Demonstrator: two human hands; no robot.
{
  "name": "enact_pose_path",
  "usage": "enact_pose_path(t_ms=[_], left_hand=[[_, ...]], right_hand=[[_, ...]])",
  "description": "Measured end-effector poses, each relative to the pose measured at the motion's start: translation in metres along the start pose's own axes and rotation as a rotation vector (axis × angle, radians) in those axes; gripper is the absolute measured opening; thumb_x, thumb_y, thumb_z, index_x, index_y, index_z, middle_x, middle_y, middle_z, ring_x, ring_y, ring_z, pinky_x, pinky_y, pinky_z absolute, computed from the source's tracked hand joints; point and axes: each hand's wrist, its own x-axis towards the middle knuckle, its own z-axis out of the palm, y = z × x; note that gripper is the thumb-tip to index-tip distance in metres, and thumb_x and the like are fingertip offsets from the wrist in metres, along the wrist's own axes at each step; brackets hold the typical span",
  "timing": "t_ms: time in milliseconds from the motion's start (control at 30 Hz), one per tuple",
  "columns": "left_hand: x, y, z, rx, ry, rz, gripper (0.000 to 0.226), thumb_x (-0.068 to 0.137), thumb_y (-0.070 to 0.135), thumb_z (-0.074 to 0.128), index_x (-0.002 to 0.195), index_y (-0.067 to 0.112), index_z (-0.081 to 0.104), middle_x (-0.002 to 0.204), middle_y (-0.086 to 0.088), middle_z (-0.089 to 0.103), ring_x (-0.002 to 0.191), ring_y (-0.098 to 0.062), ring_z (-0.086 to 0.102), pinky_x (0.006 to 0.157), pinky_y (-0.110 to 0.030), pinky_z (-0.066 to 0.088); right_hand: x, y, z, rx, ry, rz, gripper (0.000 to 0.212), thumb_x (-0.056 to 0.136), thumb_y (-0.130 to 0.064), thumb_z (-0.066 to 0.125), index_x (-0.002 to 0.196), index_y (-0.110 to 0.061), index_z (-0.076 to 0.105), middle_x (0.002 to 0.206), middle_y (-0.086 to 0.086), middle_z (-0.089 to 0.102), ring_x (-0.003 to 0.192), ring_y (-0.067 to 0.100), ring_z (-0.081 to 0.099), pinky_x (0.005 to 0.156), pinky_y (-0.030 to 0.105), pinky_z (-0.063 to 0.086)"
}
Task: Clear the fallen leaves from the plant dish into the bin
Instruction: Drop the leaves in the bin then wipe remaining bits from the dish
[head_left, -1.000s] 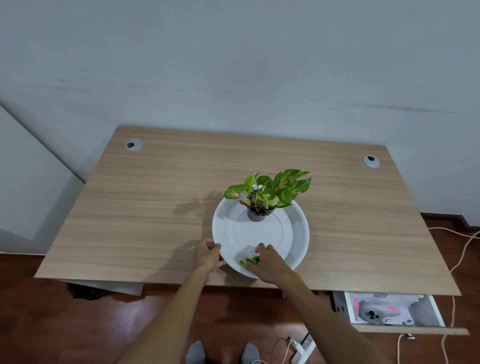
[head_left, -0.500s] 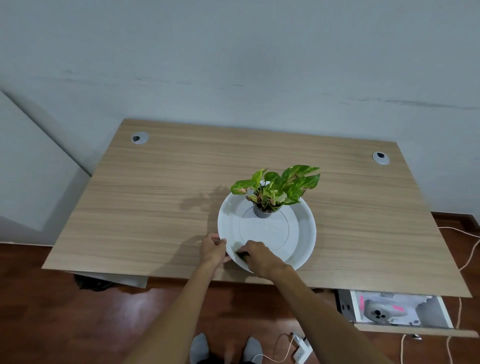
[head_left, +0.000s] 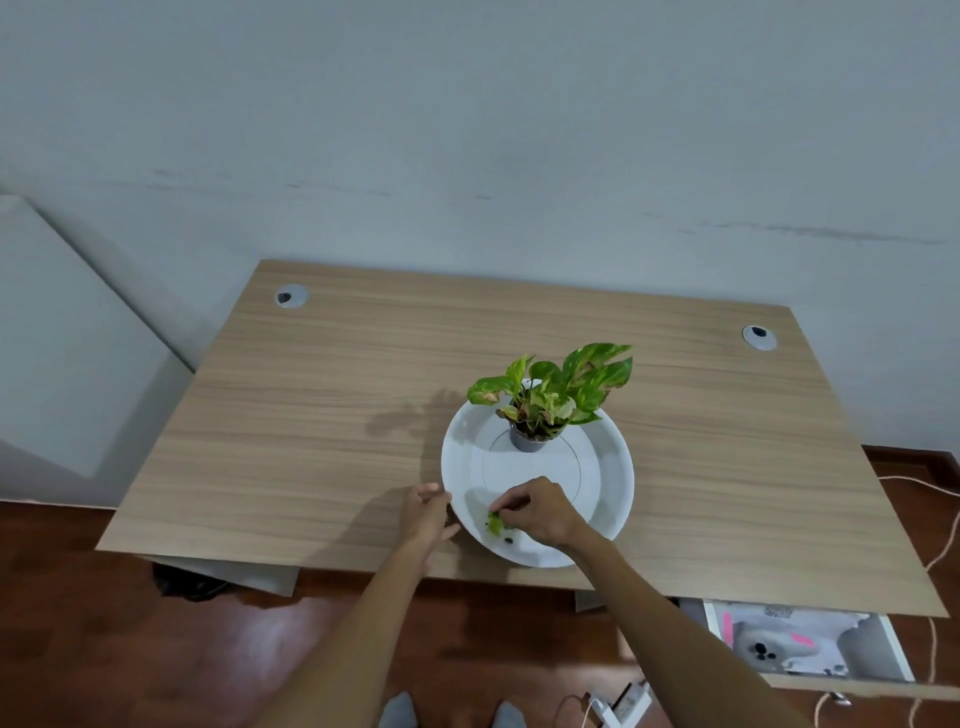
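Note:
A white round dish (head_left: 608, 467) sits near the front edge of the wooden desk (head_left: 311, 415). A small potted plant (head_left: 550, 400) with green leaves stands at the dish's far side. Small green leaf bits (head_left: 496, 525) lie on the near left part of the dish, with tiny dark crumbs beside them. My right hand (head_left: 540, 512) is over the dish, its curled fingertips pinching at the leaf bits. My left hand (head_left: 427, 517) holds the dish's left rim. No bin can be made out by name.
Two cable grommets (head_left: 292, 297) (head_left: 759, 336) sit at the desk's back corners. An open drawer (head_left: 810, 647) with a white toy sticks out under the desk's right front. A dark object (head_left: 187, 584) lies on the floor under the left side. A power strip (head_left: 626, 704) and cables lie on the floor.
My right hand slid left to the dish's near rim, then back right and up, uncovering the green leaf bits. My left hand stayed on the rim.

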Motion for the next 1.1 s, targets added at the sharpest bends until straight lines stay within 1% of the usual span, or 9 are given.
enact_pose_path(t_ms=[133,233,367,467,600,767,900,967,1100], left_hand=[[-0.013,0.017,-0.007,-0.385,0.143,0.102,0.022,0.096,0.010,0.049,0.114,-0.002,0.054,0.103,-0.023,0.061,0.086,-0.026,0.063,0.084,-0.037,0.053],[-0.023,0.031,-0.004,-0.673,-0.006,0.021,0.032,0.099,0.018,0.042,0.121,-0.001,0.055,0.102,-0.016,0.064,0.090,-0.025,0.063,0.080,-0.032,0.051],[-0.032,0.050,0.017,-0.892,-0.232,-0.071,0.042,0.101,0.027,0.030,0.113,0.005,0.063,0.120,-0.016,0.063,0.107,-0.027,0.061,0.097,-0.037,0.045],[-0.040,0.059,0.033,-1.068,-0.362,-0.104,0.050,0.102,0.029,0.021,0.118,0.006,0.062,0.124,-0.018,0.062,0.117,-0.030,0.057,0.105,-0.040,0.040],[-0.042,0.062,0.041,-1.111,-0.438,-0.080,0.046,0.102,0.027,0.024,0.124,0.009,0.060,0.130,-0.015,0.061,0.125,-0.027,0.055,0.096,-0.041,0.050],[-0.039,0.061,0.034,-1.062,-0.452,-0.074,0.050,0.084,0.007,0.050,0.134,0.006,0.053,0.136,-0.016,0.057,0.124,-0.030,0.057,0.097,-0.046,0.049],[-0.041,0.060,0.028,-1.064,-0.430,-0.104,0.059,0.068,0.004,0.061,0.127,0.006,0.060,0.127,-0.018,0.063,0.120,-0.029,0.060,0.088,-0.043,0.056],[-0.037,0.058,0.028,-1.076,-0.428,-0.120,0.053,0.074,0.007,0.059,0.127,0.006,0.060,0.122,-0.019,0.065,0.113,-0.029,0.064,0.083,-0.041,0.059],[-0.032,0.052,0.029,-1.139,-0.433,-0.145,0.032,0.093,0.017,0.043,0.117,0.005,0.061,0.095,-0.016,0.073,0.087,-0.028,0.073,0.065,-0.035,0.061]], right_hand=[[0.000,-0.027,-0.020,0.050,0.033,-0.043,0.016,0.083,-0.008,0.068,0.089,-0.016,0.080,0.081,0.000,0.077,0.075,0.008,0.071,0.072,0.024,0.059],[0.002,-0.058,-0.027,0.085,0.039,-0.121,0.015,0.085,-0.006,0.068,0.091,-0.012,0.080,0.077,0.002,0.075,0.065,0.007,0.065,0.066,0.027,0.053],[0.006,-0.098,-0.027,0.035,0.036,-0.229,0.019,0.084,-0.003,0.066,0.094,-0.011,0.080,0.061,-0.017,0.068,0.056,-0.002,0.056,0.060,0.020,0.048],[0.006,-0.115,-0.023,-0.118,0.003,-0.281,0.023,0.083,-0.008,0.065,0.097,-0.018,0.080,0.083,-0.011,0.072,0.072,-0.004,0.059,0.067,0.010,0.045],[0.007,-0.119,-0.018,-0.274,-0.001,-0.283,0.028,0.084,-0.011,0.061,0.105,-0.021,0.077,0.106,0.006,0.072,0.099,0.015,0.061,0.085,0.020,0.048],[0.005,-0.124,-0.017,-0.492,-0.016,-0.325,0.031,0.089,-0.015,0.051,0.118,-0.015,0.063,0.104,0.011,0.054,0.098,0.028,0.052,0.081,0.042,0.051],[-0.004,-0.129,-0.020,-0.464,-0.056,-0.349,0.033,0.093,-0.009,0.040,0.117,-0.015,0.061,0.103,0.010,0.054,0.098,0.030,0.051,0.077,0.039,0.047],[-0.004,-0.128,-0.022,-0.399,-0.062,-0.356,0.042,0.087,-0.008,0.036,0.119,-0.018,0.061,0.110,0.010,0.063,0.105,0.027,0.058,0.087,0.041,0.051],[-0.005,-0.124,-0.030,-0.226,-0.081,-0.373,0.059,0.076,0.004,0.034,0.118,-0.021,0.067,0.108,0.000,0.073,0.105,0.001,0.064,0.095,0.024,0.051]])
